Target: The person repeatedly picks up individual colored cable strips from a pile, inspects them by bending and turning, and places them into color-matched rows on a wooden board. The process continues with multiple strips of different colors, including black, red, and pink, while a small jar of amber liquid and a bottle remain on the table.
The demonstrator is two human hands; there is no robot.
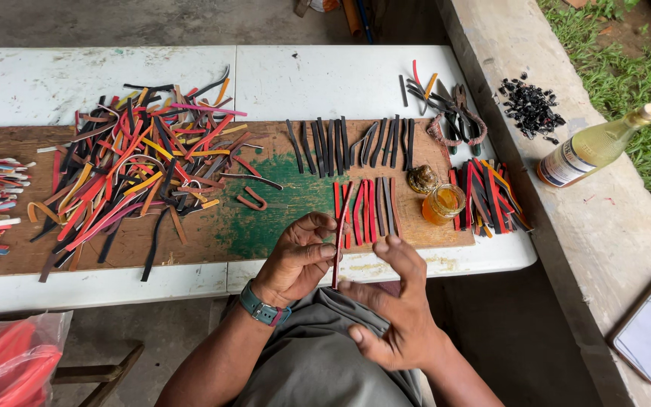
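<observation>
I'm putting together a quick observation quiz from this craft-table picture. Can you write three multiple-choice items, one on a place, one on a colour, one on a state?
1. Where does the open glass jar of amber liquid stand?
A. On the wooden board, right of the laid-out row of strips
B. On the concrete ledge
C. Among the big tangled pile

2. What colour is the strip held in the left hand?
A. Yellow
B. Red
C. White

3. How is the right hand?
A. Closed on the pliers
B. Open, fingers spread beside the strip
C. Resting flat on the table

Answers:
1 A: the jar stands on the board, between the row of red and black strips and a further bundle.
2 B: the pinched strip is red along its length.
3 B: its fingers are spread and grasp nothing.
</observation>
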